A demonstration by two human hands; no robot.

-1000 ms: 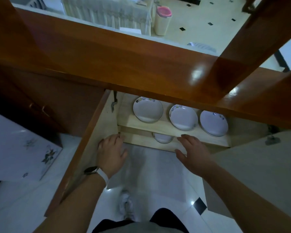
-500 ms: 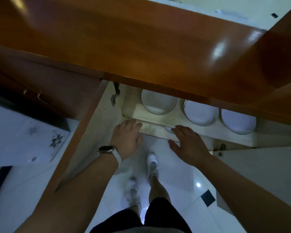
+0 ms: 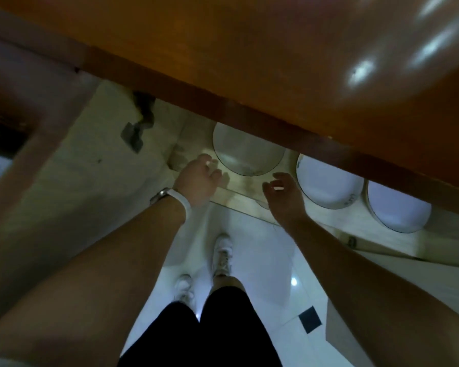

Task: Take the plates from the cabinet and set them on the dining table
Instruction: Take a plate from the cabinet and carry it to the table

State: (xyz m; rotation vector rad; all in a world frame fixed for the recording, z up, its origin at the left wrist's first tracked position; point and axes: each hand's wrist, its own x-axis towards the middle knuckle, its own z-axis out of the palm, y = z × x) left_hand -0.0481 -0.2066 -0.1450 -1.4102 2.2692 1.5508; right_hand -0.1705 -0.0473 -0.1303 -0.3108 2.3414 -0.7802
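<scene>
My left hand [image 3: 199, 181] and right hand [image 3: 284, 197] have lifted off the shelf [image 3: 245, 185] edge and now flank the left plate [image 3: 247, 152], fingers loosely spread, holding nothing. All three plates [image 3: 329, 186] remain on the shelf. I'd say the grab comes next.

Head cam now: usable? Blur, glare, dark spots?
Head view: dim overall; motion blur smears the left hand, right hand and hinge; streaked glare on the wooden top, upper right; left plate shadowed, middle plate and right plate brighter.
</scene>
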